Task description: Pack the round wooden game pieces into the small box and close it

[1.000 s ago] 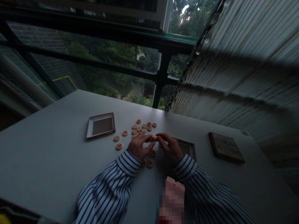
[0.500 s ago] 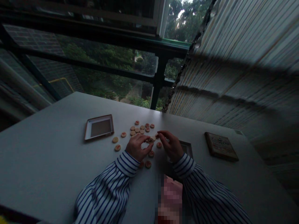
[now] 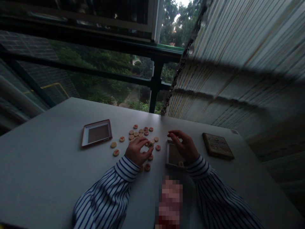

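Note:
My left hand [image 3: 137, 151] pinches a round Chinese chess piece [image 3: 150, 145] with a dark marking on its face. It is just above other chess pieces on the white table. My right hand [image 3: 184, 147] hangs over a dark shallow tray [image 3: 168, 156], fingers bent and a little apart, with nothing visible in them. A single chess piece [image 3: 181, 164] lies in that tray near the right wrist. Several pieces lie between and beyond the hands, some blank side up like one plain piece [image 3: 113, 145], others red-marked like another piece [image 3: 158, 147].
An open box lid [image 3: 83, 135] with a pale inside lies to the left. A closed wooden-looking box [image 3: 218, 145] lies on the right of the white table [image 3: 59, 165]. Window bars [image 3: 154, 82] and a pleated curtain [image 3: 214, 57] border the far side. A pixelated patch covers the near middle.
My right hand has drawn back to the right, away from the pieces and over the tray. My left hand still holds its piece. The whole view has shifted slightly.

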`<state>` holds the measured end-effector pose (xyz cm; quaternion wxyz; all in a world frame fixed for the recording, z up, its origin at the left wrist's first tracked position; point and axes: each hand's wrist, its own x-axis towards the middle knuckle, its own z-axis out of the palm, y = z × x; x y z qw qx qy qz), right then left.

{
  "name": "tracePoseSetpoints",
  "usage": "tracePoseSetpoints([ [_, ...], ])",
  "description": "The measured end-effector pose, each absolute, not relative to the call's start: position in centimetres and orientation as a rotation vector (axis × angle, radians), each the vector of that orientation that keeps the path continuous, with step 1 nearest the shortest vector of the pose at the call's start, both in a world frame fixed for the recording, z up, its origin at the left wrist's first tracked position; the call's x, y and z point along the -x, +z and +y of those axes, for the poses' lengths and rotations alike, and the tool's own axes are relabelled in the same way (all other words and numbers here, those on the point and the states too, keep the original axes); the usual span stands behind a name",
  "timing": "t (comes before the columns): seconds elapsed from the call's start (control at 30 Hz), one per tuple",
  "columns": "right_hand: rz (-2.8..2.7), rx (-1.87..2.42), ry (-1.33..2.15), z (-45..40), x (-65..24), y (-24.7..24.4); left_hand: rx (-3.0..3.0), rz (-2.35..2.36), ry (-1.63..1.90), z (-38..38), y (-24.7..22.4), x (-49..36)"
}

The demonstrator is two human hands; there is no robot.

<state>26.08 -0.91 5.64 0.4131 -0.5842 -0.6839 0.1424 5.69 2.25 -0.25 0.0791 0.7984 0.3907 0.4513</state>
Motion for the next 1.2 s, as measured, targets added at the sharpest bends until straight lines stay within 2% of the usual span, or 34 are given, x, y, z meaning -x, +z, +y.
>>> tracePoseSetpoints([
  [0.6,-1.915,1.473,0.411,-2.6,-28.8,6.3,-2.486,1.088,1.396,1.9,0.1,-6.5],
  [1.2,-2.152,1.496,0.326,-3.4,-30.1,7.7,-2.439,1.066,1.207,0.1,1.5,-11.7],
])
